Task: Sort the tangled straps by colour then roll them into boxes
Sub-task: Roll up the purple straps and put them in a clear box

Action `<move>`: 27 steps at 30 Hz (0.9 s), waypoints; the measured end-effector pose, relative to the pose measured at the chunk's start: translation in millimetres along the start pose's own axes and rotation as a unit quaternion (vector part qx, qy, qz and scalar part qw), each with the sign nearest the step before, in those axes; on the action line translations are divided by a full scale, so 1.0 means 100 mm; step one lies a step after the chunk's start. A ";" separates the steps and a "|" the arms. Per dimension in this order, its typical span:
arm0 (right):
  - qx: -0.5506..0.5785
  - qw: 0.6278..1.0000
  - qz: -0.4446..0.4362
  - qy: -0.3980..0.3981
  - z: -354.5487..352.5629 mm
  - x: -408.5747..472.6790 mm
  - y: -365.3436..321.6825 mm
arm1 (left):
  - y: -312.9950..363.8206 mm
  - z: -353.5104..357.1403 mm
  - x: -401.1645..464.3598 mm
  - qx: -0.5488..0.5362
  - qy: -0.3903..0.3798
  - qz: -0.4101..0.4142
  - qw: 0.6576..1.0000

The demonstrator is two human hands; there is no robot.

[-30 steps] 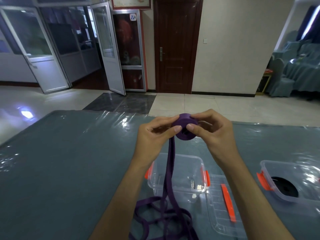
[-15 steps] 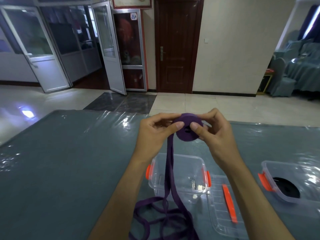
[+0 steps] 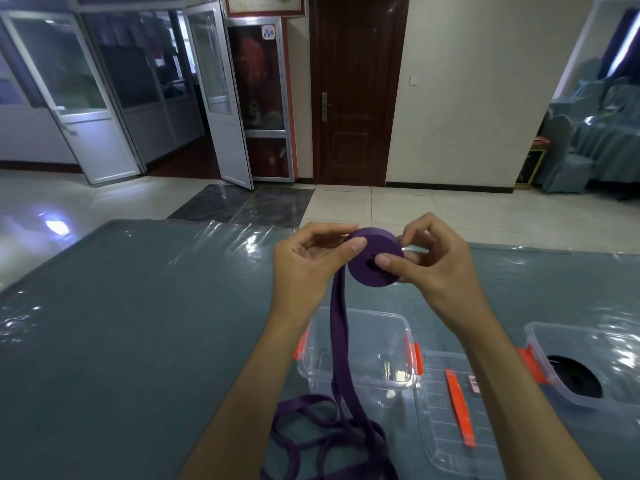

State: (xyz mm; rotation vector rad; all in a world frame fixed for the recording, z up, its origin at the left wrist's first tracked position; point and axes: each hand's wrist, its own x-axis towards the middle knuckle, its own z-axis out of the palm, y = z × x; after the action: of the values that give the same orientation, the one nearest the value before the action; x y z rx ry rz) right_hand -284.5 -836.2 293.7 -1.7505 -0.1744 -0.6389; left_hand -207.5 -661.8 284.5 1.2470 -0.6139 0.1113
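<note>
A purple strap roll (image 3: 370,271) is held up above the table between both hands. My right hand (image 3: 433,268) pinches the roll, thumb on its near face and fingers behind it. My left hand (image 3: 308,268) holds the strap at the roll's left edge, thumb pressed on the rim. The loose purple strap (image 3: 341,351) hangs down from the roll into a tangled pile (image 3: 332,445) at the table's near edge. An empty clear box with orange latches (image 3: 360,351) stands under my hands. A second clear box (image 3: 588,362) at the right holds a black strap roll (image 3: 575,375).
A clear lid with an orange handle (image 3: 453,431) lies flat to the right of the empty box. The table (image 3: 138,323) has a grey-blue cloth under a shiny plastic sheet. Beyond its far edge is tiled floor, a wooden door and glass doors.
The roll has grown slightly and turned. My right thumb has shifted on its face, and both hands sit a little higher than a second ago.
</note>
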 end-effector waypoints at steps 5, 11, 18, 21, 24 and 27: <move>-0.013 0.997 -0.062 0.048 -0.02 0.03 -0.08 | -0.04 0.00 0.01 -0.010 -0.046 -0.012 0.999; 0.070 0.997 0.012 -0.032 -0.01 -0.04 -0.07 | 0.12 -0.04 0.07 0.024 -0.022 0.016 0.999; 0.015 0.998 -0.054 0.020 0.04 0.00 -0.09 | 0.13 -0.09 0.09 0.018 -0.091 -0.024 0.995; 0.020 1.000 -0.022 0.004 0.03 0.02 -0.09 | 0.14 -0.06 0.08 0.019 -0.021 -0.026 0.999; -0.014 0.999 -0.045 0.027 0.03 0.07 -0.11 | 0.10 0.01 0.04 0.020 -0.004 -0.022 1.000; -0.020 0.997 -0.062 0.043 0.04 0.04 -0.08 | 0.10 -0.01 0.03 -0.003 -0.033 -0.039 0.999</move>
State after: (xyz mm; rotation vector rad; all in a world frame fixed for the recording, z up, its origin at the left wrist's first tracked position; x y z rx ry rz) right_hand -282.8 -830.7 302.2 -1.7559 -0.2127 -0.8107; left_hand -208.5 -658.2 294.8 1.2715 -0.6208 0.0031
